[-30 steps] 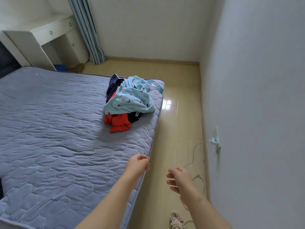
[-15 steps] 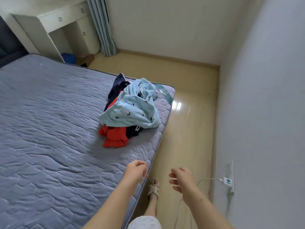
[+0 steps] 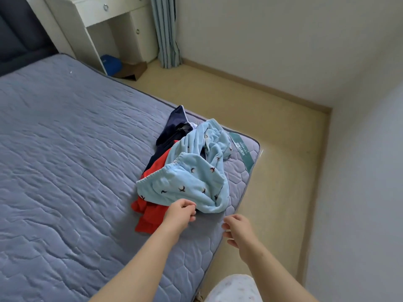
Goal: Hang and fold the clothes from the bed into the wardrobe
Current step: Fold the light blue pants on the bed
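Fingers (image 3: 189,212) of the left hand (image 3: 180,214), curled, now reach the hem of the light blue garment (image 3: 192,182) atop the clothes pile (image 3: 156,171) at the corner of the bed (image 3: 65,149), grip unclear, right hand (image 3: 238,228) loose and empty beside it, so pickup looks imminent.

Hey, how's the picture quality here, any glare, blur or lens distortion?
Head view: soft, even light, with only faint shadows under the clothes pile; a small glare streak on the floor beside the mattress corner; wide-angle distortion curves the skirting board; the left hand and right hand look slightly soft.
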`<state>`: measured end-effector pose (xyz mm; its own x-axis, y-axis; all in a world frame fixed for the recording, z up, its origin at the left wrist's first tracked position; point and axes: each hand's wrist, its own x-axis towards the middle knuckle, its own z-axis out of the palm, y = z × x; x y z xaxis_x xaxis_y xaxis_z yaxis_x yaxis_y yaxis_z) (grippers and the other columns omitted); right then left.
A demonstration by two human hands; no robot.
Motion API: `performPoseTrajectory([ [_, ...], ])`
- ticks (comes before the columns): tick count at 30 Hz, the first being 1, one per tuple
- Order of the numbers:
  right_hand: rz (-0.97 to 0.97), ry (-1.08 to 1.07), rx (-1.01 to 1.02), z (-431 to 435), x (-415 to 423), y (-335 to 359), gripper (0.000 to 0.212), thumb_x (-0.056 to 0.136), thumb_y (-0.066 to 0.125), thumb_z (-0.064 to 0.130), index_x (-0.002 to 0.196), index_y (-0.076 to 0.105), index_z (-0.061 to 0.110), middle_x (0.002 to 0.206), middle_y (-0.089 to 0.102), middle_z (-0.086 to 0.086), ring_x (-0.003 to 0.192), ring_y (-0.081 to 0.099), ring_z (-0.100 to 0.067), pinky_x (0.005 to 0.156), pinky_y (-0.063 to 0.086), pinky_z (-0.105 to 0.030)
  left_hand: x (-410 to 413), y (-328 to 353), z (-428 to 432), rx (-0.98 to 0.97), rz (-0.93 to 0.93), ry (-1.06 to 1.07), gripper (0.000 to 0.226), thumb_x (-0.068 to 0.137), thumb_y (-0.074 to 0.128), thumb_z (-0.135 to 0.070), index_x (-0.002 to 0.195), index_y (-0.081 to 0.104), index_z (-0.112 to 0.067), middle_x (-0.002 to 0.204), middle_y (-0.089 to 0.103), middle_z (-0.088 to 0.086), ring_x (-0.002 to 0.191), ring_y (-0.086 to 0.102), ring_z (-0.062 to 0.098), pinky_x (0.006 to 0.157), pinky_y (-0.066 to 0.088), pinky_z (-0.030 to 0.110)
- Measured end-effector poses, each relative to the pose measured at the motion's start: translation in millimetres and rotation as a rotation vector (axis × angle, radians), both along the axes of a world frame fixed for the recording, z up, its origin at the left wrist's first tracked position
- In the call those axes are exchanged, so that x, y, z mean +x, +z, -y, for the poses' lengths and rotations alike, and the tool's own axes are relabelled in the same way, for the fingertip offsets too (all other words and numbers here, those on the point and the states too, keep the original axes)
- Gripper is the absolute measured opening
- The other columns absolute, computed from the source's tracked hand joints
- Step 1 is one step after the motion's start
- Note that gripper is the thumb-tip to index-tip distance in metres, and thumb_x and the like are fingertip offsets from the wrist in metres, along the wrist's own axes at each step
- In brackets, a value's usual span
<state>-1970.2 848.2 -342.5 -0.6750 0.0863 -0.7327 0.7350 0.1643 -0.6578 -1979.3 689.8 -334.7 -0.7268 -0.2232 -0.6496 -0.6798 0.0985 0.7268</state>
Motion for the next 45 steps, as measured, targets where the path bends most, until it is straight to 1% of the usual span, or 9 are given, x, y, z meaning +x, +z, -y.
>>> performPoseTrajectory([
  [5, 0.023, 0.127, -0.029, 13.3, -76.5, -13.8, 0.007, 0.089, 0.047, 0.009, 0.082, 0.049, 0.01, 0.075, 0.05, -0.004, 0.056, 0.041, -0.015, 0.047, 0.026, -0.021, -48.5, -15.3, 21.6, -0.044, 0.045, 0.129, 0.015, 0.091, 0.048, -0.015, 0.085, 0.06, -0.02, 0.08, 0.062, -0.001, 0.065, 0.057, 0.01, 0.055, 0.042, 0.02],
  [11, 0.056, 0.348, -0.004, 24.2, -180.8, -25.0, 0.01, 0.09, 0.049, 0.012, 0.082, 0.053, 0.012, 0.076, 0.056, -0.003, 0.063, 0.05, -0.018, 0.057, 0.038, -0.024, -110.1, -38.3, 30.9, -0.074, 0.095, 0.31, 0.017, 0.089, 0.047, -0.013, 0.082, 0.06, -0.021, 0.075, 0.062, -0.002, 0.065, 0.056, 0.011, 0.058, 0.042, 0.022],
  [18, 0.029, 0.693, 0.209, 0.7, -294.2, -49.4, 0.016, 0.086, 0.044, 0.013, 0.093, 0.056, 0.005, 0.082, 0.052, -0.006, 0.071, 0.047, -0.019, 0.065, 0.036, -0.026, -175.8, -69.0, 8.3, -0.185, 0.26, 0.487, 0.017, 0.089, 0.049, -0.017, 0.077, 0.059, -0.024, 0.077, 0.062, -0.001, 0.075, 0.059, 0.018, 0.068, 0.045, 0.028],
  [23, 0.1, 0.811, 0.243, 3.9, -334.2, -82.7, 0.032, 0.088, 0.043, 0.014, 0.112, 0.054, -0.004, 0.084, 0.052, -0.006, 0.074, 0.046, -0.02, 0.065, 0.034, -0.028, -218.8, -90.5, -6.2, -0.296, 0.359, 0.383, 0.014, 0.092, 0.048, -0.022, 0.083, 0.058, -0.023, 0.089, 0.059, -0.005, 0.081, 0.053, 0.015, 0.068, 0.039, 0.024],
  [31, 0.282, 0.887, 0.204, 13.0, -318.8, -123.6, 0.009, 0.084, 0.042, 0.01, 0.082, 0.05, 0.011, 0.08, 0.054, -0.006, 0.069, 0.047, -0.021, 0.06, 0.035, -0.025, -229.6, -124.1, 13.9, -0.51, 0.403, 0.365, 0.023, 0.089, 0.047, -0.015, 0.11, 0.057, -0.019, 0.129, 0.043, 0.003, 0.108, 0.051, 0.026, 0.084, 0.043, 0.031],
  [35, 0.319, 0.902, 0.206, 10.7, -315.3, -135.4, 0.007, 0.084, 0.043, 0.008, 0.085, 0.05, 0.01, 0.077, 0.051, -0.005, 0.065, 0.046, -0.019, 0.06, 0.035, -0.026, -236.6, -143.0, 36.1, -0.787, 0.284, 0.288, 0.056, 0.085, 0.056, -0.02, 0.136, 0.035, -0.022, 0.147, 0.021, 0.003, 0.128, 0.032, 0.029, 0.097, 0.037, 0.04],
  [40, 0.342, 0.881, 0.223, 10.7, -313.1, -142.5, 0.009, 0.087, 0.044, 0.01, 0.089, 0.053, 0.009, 0.081, 0.054, -0.004, 0.067, 0.049, -0.018, 0.065, 0.039, -0.027, -254.2, -171.8, 70.6, -0.843, 0.387, -0.194, 0.07, 0.088, 0.053, -0.029, 0.147, 0.015, -0.027, 0.157, -0.006, -0.002, 0.144, -0.007, 0.022, 0.114, 0.009, 0.044],
  [42, 0.341, 0.899, 0.207, 14.7, -308.5, -144.2, 0.008, 0.087, 0.045, 0.011, 0.085, 0.053, 0.011, 0.08, 0.055, -0.003, 0.067, 0.05, -0.017, 0.066, 0.04, -0.028, -259.4, -183.2, 78.9, -0.727, 0.481, -0.315, 0.072, 0.09, 0.05, -0.028, 0.149, 0.008, -0.027, 0.157, -0.006, -0.003, 0.144, -0.002, 0.024, 0.113, 0.013, 0.045],
  [45, 0.336, 0.919, 0.184, 19.4, -300.9, -147.4, 0.01, 0.09, 0.046, 0.015, 0.089, 0.055, 0.01, 0.078, 0.057, 0.0, 0.066, 0.052, -0.015, 0.065, 0.04, -0.026, -254.3, -197.0, 71.3, -0.626, 0.523, -0.254, 0.071, 0.092, 0.047, -0.016, 0.148, 0.006, -0.027, 0.154, 0.01, 0.005, 0.13, 0.036, 0.032, 0.093, 0.043, 0.041],
])
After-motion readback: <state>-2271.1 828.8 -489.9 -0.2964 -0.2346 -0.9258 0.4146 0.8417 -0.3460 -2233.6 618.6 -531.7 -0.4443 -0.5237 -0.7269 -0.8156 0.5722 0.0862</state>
